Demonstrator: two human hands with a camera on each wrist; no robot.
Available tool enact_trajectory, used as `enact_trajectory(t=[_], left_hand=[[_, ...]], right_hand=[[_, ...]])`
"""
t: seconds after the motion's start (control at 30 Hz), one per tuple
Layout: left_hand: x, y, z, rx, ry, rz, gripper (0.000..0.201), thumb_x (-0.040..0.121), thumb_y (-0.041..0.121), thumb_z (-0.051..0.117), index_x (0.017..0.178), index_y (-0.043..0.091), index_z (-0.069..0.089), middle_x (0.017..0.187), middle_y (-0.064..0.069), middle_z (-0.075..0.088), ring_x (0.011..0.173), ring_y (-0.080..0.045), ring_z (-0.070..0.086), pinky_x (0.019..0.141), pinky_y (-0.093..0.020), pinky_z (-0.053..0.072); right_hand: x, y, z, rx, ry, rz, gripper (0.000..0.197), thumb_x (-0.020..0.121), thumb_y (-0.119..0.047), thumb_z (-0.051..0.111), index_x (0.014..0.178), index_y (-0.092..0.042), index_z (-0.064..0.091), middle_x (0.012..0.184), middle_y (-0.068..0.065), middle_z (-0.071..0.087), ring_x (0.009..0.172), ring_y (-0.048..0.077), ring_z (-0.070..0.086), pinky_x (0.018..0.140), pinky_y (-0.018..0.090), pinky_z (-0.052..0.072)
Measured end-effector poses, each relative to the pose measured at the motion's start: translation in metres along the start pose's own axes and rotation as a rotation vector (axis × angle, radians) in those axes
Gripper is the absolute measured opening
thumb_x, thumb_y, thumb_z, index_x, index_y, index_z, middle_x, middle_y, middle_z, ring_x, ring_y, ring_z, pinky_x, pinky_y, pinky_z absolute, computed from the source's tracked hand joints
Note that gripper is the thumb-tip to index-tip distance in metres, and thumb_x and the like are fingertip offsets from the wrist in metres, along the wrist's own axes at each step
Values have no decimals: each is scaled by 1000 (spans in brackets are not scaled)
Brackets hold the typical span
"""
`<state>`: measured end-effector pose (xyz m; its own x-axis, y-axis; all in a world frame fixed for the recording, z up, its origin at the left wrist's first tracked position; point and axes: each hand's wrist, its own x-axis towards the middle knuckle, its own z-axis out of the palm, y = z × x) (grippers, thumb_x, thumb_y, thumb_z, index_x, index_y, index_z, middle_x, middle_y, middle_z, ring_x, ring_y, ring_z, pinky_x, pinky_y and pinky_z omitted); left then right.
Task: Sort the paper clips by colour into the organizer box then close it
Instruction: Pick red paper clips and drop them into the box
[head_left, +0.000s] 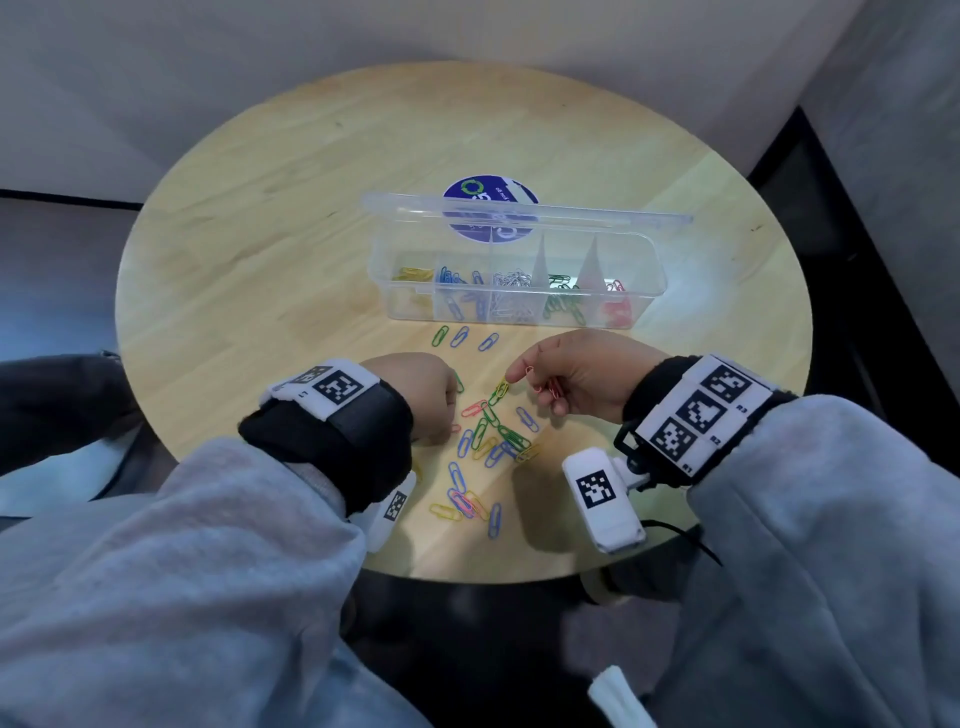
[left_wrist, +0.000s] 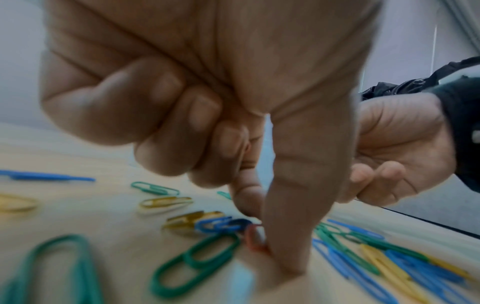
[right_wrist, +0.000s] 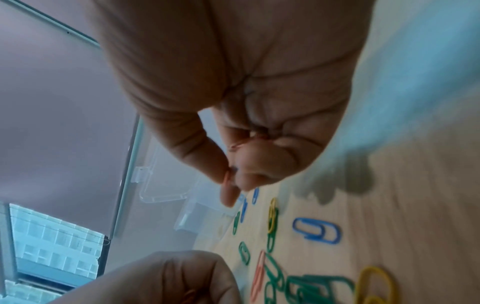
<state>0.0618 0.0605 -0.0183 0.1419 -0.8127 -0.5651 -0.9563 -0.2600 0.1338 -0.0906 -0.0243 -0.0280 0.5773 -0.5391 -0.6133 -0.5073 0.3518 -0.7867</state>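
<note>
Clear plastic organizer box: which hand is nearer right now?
Right. The right hand holds red clips just in front of the clear plastic organizer box, below its red end. The left hand is lower, over the loose pile.

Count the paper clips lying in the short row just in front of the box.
3: green clip at the left, middle blue clip beside it, right blue clip last. The right hand may hide more.

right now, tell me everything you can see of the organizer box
The organizer box is a clear plastic oblong tray standing on the round wooden table, beyond the loose paper clips. Its hinged lid stands open at the far side. Dividers split it into five compartments, left to right: yellow, blue, silver, green and red clips. Neither hand touches it.
</note>
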Motion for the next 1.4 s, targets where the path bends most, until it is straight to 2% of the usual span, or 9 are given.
enact_trajectory(t=[0.23, 0.33, 0.4, 0.5, 0.57, 0.73, 1.03, 1.23, 1.4], left_hand=[[-4, -24, -5, -388, -55, 57, 12, 76, 18, 68, 69, 20, 59, 60, 7, 55, 58, -11, 47, 58, -21, 38], [-9, -35, -11, -764, -87, 64, 26, 68, 9, 72, 59, 18, 49, 61, 1, 52, 50, -10, 42, 49, -17, 36], [-11, -39, -12, -1046, -76, 42, 23, 59, 5, 61, 54, 16, 41, 62, -5, 49, 44, -10, 39, 40, -14, 31], [-11, -45, -13, -1277, -62, 25, 35, 72, -6, 48, 50, 16, 34, 54, -4, 45, 37, -7, 37, 33, -11, 25], [-11, -46, -12, -1320, -63, 18, 41, 80, -9, 37, 48, 17, 35, 50, -2, 44, 35, -7, 35, 33, -10, 23], [-15, -46, -14, -1366, -87, 1, 34, 74, -4, 37, 49, 18, 38, 47, -1, 46, 37, -8, 34, 33, -9, 23], [-15, -37, -18, -1374, -61, -29, 25, 86, -2, 36, 73, 18, 43, 55, -2, 47, 40, -7, 35, 35, -11, 24], [-9, -31, -17, -1230, -15, -94, 21, 88, 3, 39, 77, 18, 48, 63, -1, 39, 44, -8, 32, 33, -11, 23], [-4, -33, -13, -1068, -6, -124, 19, 90, 6, 43, 76, 19, 49, 63, 0, 41, 50, -10, 28, 38, -14, 22]], right_hand=[[1, 4, 0, 52, -6, 80, 29, 91, 2, 32, 76, -2, 57, 63, 9, 45, 56, 19, 45, 50, 24, 39], [1, 3, 4, -4, -6, 81, 24, 88, 0, 35, 72, -3, 53, 67, 13, 48, 57, 22, 49, 48, 26, 42], [-2, 1, 11, -134, -63, 60, 20, 88, 0, 42, 71, -5, 52, 66, 14, 50, 55, 21, 48, 47, 26, 42], [-10, -2, 25, -400, -143, 10, 22, 86, -4, 59, 68, -13, 49, 61, 7, 52, 46, 13, 44, 44, 21, 40], [-14, -5, 34, -618, -150, -41, 26, 81, -14, 69, 65, -18, 49, 60, 1, 54, 43, 8, 40, 43, 18, 35], [-23, -9, 59, -1002, -170, -114, 21, 71, -35, 76, 73, -22, 59, 62, -9, 48, 58, 7, 43, 55, 23, 34], [-25, -4, 84, -1277, -167, -145, 20, 78, -32, 70, 91, -17, 69, 68, -8, 50, 62, 10, 47, 49, 21, 33], [-19, 3, 83, -1257, -159, -134, 5, 78, -21, 67, 78, -21, 61, 70, -7, 53, 75, 16, 54, 56, 24, 40], [-22, -4, 55, -1049, -124, -162, 6, 74, -17, 68, 75, -21, 64, 59, -8, 50, 53, 4, 45, 52, 18, 37]])
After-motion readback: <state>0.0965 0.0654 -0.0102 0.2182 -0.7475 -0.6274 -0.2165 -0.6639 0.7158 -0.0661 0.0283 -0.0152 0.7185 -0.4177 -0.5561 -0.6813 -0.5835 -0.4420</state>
